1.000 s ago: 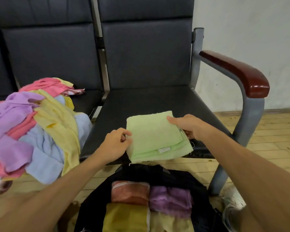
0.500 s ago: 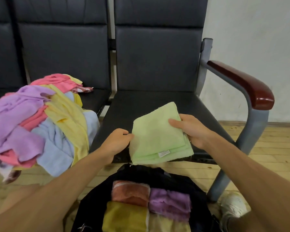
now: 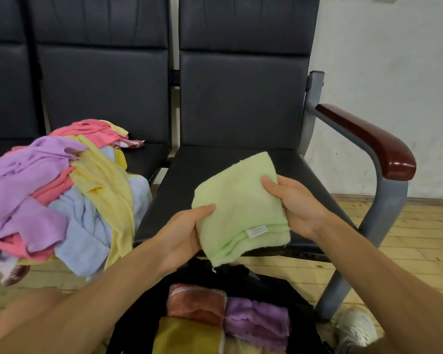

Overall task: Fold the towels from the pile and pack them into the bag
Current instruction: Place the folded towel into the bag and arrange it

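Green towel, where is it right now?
The green towel is mid-frame in the head view, held by the left hand and right hand, right of the pile, above the bag.

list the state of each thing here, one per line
green towel, folded, held between both hands
left hand, grips the towel's left edge
right hand, grips the towel's right edge
towel pile, unfolded, heaped on the left seat
bag, open, folded towels packed inside

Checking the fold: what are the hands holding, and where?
The folded green towel: left hand grips its left edge, right hand its right edge.
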### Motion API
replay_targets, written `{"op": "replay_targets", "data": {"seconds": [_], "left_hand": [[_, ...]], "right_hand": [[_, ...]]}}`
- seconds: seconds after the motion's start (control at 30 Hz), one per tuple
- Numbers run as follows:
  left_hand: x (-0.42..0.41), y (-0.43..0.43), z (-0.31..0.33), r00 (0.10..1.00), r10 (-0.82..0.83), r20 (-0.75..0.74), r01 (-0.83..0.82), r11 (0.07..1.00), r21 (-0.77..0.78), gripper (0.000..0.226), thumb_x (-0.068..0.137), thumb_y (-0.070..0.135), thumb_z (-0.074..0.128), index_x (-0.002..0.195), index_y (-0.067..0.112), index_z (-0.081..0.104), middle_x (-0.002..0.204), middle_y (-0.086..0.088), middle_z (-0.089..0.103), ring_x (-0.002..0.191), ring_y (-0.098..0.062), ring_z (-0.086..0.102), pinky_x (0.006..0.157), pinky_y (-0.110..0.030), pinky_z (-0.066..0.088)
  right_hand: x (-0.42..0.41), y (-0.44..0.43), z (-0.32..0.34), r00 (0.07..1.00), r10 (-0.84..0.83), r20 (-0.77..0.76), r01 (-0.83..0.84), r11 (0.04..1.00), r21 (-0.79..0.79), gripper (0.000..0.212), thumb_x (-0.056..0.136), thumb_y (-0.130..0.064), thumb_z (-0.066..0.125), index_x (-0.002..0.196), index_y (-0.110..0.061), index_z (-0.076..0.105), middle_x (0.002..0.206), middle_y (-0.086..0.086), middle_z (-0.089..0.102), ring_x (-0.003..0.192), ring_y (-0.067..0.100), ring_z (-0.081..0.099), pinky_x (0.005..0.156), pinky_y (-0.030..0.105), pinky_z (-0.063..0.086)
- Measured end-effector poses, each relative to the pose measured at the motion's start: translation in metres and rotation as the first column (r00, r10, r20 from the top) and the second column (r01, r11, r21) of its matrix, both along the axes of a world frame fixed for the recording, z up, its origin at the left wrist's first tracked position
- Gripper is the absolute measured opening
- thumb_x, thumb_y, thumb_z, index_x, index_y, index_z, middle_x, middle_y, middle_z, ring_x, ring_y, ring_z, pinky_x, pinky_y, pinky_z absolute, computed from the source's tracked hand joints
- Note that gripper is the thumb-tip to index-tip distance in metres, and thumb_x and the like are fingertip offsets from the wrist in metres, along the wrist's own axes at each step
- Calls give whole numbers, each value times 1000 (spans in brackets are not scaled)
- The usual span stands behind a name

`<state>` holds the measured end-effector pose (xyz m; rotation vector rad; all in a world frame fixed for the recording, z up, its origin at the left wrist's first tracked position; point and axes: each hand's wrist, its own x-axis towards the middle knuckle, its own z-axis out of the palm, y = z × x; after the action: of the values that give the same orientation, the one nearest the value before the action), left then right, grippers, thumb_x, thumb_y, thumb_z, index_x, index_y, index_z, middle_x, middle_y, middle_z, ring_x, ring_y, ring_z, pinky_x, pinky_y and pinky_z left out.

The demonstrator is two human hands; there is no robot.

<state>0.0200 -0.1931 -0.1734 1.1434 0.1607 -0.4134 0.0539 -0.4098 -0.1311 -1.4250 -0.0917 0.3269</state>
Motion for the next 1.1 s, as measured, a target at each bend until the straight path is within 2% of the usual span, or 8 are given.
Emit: {"op": "replay_targets", "data": {"seconds": [0.13,0.27,0.4,0.5,0.63,0.8,0.97,1.1], "left_hand": [[4,9,1,981,151,126,-175,961,216,27,93,24,61,117,12,62,111,-8,71,100,-25,69,81,-40,56],[4,11,1,926,208,315,-309,898,314,39,91,26,65,123,33,46,109,-3,66,97,-22,67,79,-44,57],[3,17,6,842,92,531,-337,859,386,26,93,23,62,114,37,59,105,5,70,95,-13,67,66,-25,55],[5,23,4,841,-19,541,-288,830,478,45,85,18,71,124,37,58,114,11,66,103,-9,65,80,-25,57],[8,26,-1,825,-165,541,-352,600,719,71,76,18,80,140,23,49,115,9,66,101,-9,64,92,-33,55],[7,22,-5,763,-287,579,-492,321,809,46,81,30,75,125,21,61,102,13,63,83,-4,57,74,-12,42],[9,24,-7,726,-345,595,-505,320,802,30,85,34,70,111,28,58,93,19,53,83,-2,53,72,-17,44],[11,28,-4,694,-340,635,-495,414,764,24,87,27,68,105,27,53,106,12,46,94,-1,49,72,-9,43]], "right_hand": [[0,-7,-9,992,-125,-13,117,963,-244,21,96,-23,60,110,-9,66,98,5,75,89,21,72,74,36,58],[-2,-11,-10,985,-134,111,160,946,-280,28,96,-20,61,119,-30,51,103,3,69,89,19,70,74,36,60],[-2,-18,-10,975,-2,221,89,919,-385,21,94,-21,63,113,-29,65,113,-5,65,101,15,66,84,36,59],[-1,-23,-11,971,86,222,24,893,-450,45,78,-20,80,118,-30,62,118,-7,63,106,13,63,85,32,58],[2,-25,-17,944,192,270,56,709,-703,71,66,-21,89,126,-30,53,122,-11,54,110,13,55,90,32,54],[5,-23,-23,904,268,333,163,503,-849,55,67,-25,87,111,-34,54,111,-10,57,101,11,52,71,18,41],[9,-24,-20,875,285,391,211,501,-839,28,70,-24,85,93,-24,68,88,-12,64,81,4,58,61,13,37],[7,-26,-17,908,266,323,69,665,-743,25,71,-21,86,90,-13,71,89,-3,70,86,13,66,70,27,52]]}}
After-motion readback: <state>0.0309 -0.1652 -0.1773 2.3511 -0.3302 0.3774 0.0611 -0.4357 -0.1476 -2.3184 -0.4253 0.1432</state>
